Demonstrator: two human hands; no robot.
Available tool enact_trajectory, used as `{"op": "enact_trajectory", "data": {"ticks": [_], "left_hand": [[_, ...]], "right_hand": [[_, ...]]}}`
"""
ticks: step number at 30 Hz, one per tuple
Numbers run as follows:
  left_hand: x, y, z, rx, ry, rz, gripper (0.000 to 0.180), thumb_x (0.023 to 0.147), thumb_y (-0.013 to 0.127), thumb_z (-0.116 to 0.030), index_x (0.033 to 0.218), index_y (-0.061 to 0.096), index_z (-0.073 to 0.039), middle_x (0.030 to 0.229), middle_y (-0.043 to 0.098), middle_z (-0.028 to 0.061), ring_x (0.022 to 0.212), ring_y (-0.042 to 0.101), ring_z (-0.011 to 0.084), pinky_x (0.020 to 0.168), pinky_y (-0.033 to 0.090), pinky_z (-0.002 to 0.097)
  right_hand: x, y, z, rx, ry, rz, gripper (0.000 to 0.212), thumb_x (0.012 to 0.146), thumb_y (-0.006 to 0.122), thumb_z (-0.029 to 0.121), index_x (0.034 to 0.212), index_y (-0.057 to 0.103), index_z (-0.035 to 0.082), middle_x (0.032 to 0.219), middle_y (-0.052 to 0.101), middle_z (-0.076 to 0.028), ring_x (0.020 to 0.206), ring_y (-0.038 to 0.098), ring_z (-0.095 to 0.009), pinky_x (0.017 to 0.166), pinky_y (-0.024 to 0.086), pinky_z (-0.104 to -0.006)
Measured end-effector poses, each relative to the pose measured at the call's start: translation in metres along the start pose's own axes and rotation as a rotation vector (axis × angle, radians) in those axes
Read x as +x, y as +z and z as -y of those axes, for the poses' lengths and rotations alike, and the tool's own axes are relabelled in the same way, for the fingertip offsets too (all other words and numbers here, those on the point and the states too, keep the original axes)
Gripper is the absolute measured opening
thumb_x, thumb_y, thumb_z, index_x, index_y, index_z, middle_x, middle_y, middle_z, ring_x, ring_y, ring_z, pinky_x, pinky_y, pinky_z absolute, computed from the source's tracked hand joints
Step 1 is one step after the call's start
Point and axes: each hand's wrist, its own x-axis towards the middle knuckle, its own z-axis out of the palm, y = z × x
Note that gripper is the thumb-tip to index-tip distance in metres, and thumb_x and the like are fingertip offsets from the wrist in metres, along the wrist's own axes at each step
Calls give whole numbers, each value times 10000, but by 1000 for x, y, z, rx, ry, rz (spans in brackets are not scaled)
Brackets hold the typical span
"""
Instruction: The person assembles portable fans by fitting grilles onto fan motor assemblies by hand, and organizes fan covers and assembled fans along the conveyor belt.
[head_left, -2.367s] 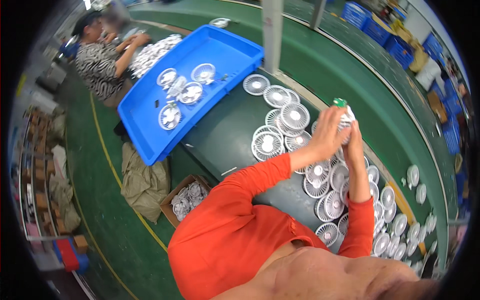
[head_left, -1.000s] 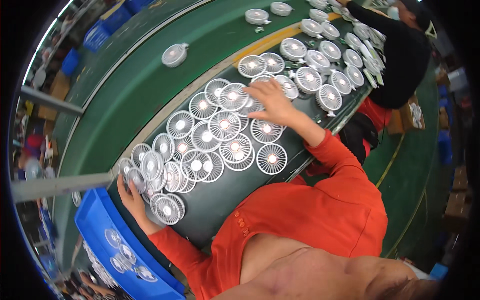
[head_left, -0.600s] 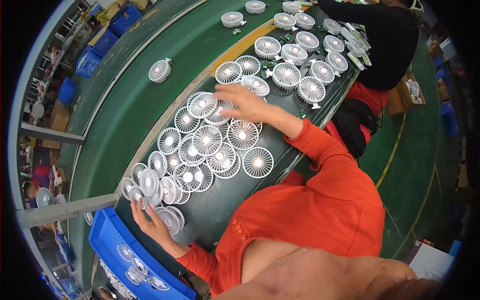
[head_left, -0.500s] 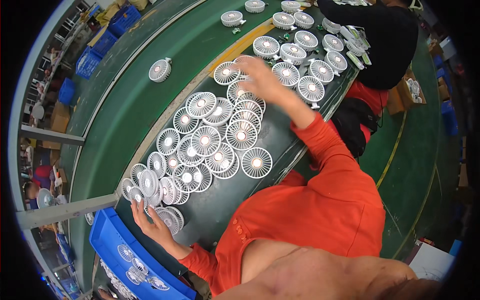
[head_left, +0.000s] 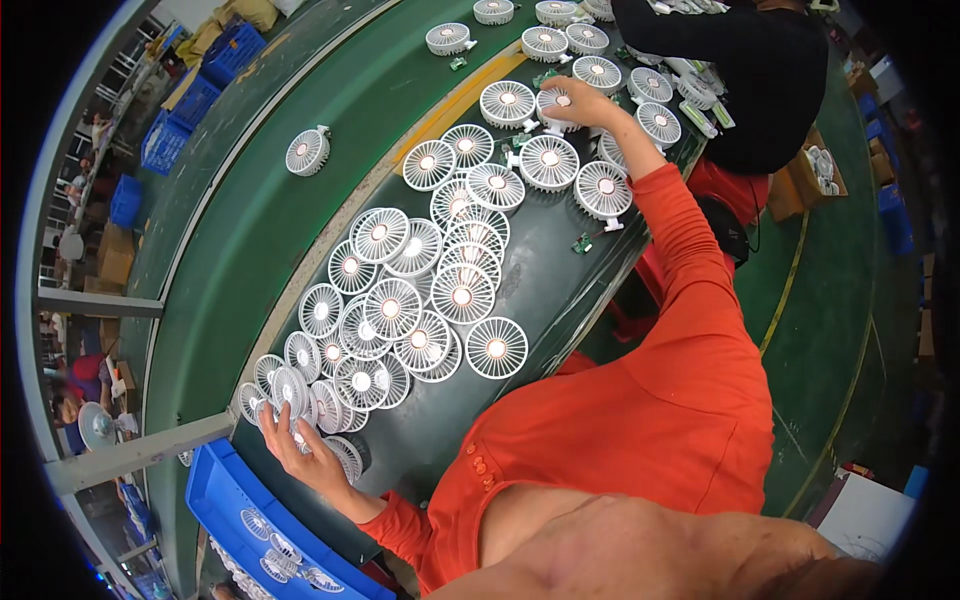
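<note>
My left hand (head_left: 312, 462) is at the lower left end of a pile of round white fan grilles (head_left: 361, 382). Its fingers are spread against the nearest covers, such as the stacked grille (head_left: 290, 390). My right arm reaches far across the worktable, and my right hand (head_left: 588, 104) curls over the rim of a white round fan head (head_left: 556, 110). Around that hand stand more fan heads, among them one (head_left: 549, 162) nearer to me and one (head_left: 507, 103) to the left. One loose grille (head_left: 496, 347) lies at the pile's near right.
A blue tray (head_left: 222, 497) with a few grilles is at the lower left. Beyond the table runs a green conveyor (head_left: 250, 215) carrying a fan head (head_left: 307, 151). A small green circuit board (head_left: 582, 243) lies by the near edge. A person in black (head_left: 745, 95) sits at far right.
My right hand has moved away to the right, from above the grilles to a fan head. A grille now lies at the pile's far end. My left hand stays at the near-left stack.
</note>
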Motion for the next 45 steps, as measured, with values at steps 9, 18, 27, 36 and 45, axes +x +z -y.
{"op": "enact_trajectory", "data": {"ticks": [9, 18, 27, 36, 45], "left_hand": [[3, 12, -17, 3, -12, 4, 262, 897, 554, -30, 1146, 634, -15, 1314, 549, 183, 1240, 493, 347, 1051, 344, 446], [3, 17, -28, 19, -5, 36, 258, 887, 563, -16, 1133, 638, -5, 1310, 551, 188, 1239, 493, 353, 1049, 341, 455], [6, 25, -38, 45, -24, 90, 261, 877, 568, -16, 1128, 639, -4, 1319, 542, 193, 1232, 496, 361, 1035, 362, 447], [12, 30, -47, 34, -11, 106, 263, 875, 567, -10, 1128, 639, -8, 1324, 539, 191, 1215, 506, 356, 1023, 371, 441], [12, 36, -57, 0, 18, 113, 249, 896, 561, -41, 1128, 649, -19, 1323, 542, 181, 1217, 509, 345, 1027, 372, 431]], "right_hand": [[9, -27, 21, -28, 65, 134, 714, 744, 776, 358, 1326, 501, 50, 1298, 561, -175, 1200, 542, -324, 988, 448, -399], [18, -28, 2, -318, -238, -226, 712, 678, 794, 249, 1323, 508, 152, 1312, 515, -203, 1174, 515, -378, 984, 427, -456], [-81, -14, 109, -108, -58, 215, 786, 683, 810, 340, 1363, 466, 149, 1252, 547, -195, 1130, 541, -386, 940, 455, -443], [-67, -73, 100, -168, -368, -100, 860, 593, 758, -5, 1373, 441, 169, 1390, 425, -129, 1248, 420, -363, 1042, 397, -432], [-62, -50, 76, -295, -528, 110, 835, 612, 737, -33, 1362, 455, 203, 1462, 366, -93, 1319, 369, -339, 1075, 360, -455]]}}
